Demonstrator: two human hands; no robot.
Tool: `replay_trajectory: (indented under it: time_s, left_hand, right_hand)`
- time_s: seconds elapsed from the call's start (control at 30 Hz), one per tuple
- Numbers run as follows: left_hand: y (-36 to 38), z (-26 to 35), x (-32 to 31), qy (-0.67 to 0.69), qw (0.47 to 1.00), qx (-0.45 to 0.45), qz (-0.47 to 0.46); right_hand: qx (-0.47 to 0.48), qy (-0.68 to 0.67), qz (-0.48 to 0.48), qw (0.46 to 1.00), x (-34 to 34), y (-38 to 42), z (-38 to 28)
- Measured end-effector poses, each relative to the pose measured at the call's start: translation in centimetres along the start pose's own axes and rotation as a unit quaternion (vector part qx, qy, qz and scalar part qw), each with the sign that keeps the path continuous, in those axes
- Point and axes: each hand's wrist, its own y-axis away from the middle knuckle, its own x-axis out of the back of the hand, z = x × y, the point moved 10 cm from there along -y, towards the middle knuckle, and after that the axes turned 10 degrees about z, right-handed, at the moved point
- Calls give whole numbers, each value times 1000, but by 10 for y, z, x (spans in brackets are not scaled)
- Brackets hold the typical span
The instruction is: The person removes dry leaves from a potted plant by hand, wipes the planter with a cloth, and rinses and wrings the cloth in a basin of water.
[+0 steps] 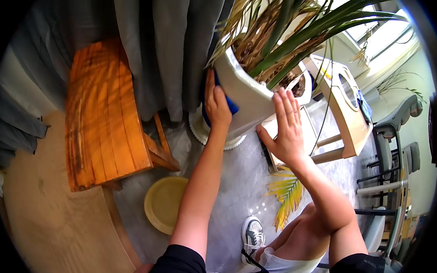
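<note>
A large white planter [253,99] holds a plant with long green leaves [316,29] and dry brown fronds. My left hand [218,105] is at the planter's left side, pressing a dark blue cloth [232,106] against the wall; much of the cloth is hidden behind the fingers. On the right, my right hand [289,131] is open, fingers stretched upward, with its fingertips at the planter's corner just below the rim. Under the planter, a round white saucer [235,143] shows its scalloped edge.
To the left stands an orange wooden bench [104,116] before grey curtains [170,51]. A yellowish round plate [165,205] lies on the grey floor. At right are a beige wooden chair [340,108], office chairs [389,130] and a yellowing palm leaf [288,196].
</note>
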Motion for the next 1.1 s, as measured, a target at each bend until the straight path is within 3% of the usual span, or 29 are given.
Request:
replay_trajectory:
  time_s: [0.2,0.27,0.3,0.37,0.47,0.77,0.93,1.1]
  left_hand:
    - [57,-108,35,-41,993,106,-12]
    - [79,-132,44,-322,946,8,-39]
    - [83,-139,46,-320,947,5,-33]
    - [105,-180,49,-187,967,162,-62]
    - [117,-203,57,-125,978,161,-44]
    - [149,-254,73,87,920,364,118]
    - [158,-262,64,134,898,383,171]
    - [139,-220,53,179,923,321,119]
  right_hand:
    - [2,-5,3,1000,6,-5,-4]
    - [-4,-14,-8,1000,7,-2,-3]
    - [-2,-14,-10,1000,6,-2,-2]
    - [-1,-12,-9,1000,7,-3,-4]
    - [1,-12,-12,1000,9,-3,-6]
    - [-3,-18,-8,1000,6,-3,-4]
    - [-3,-18,-20,1000,6,-2,-3]
    - [-5,-22,-27,999,4,-2,-3]
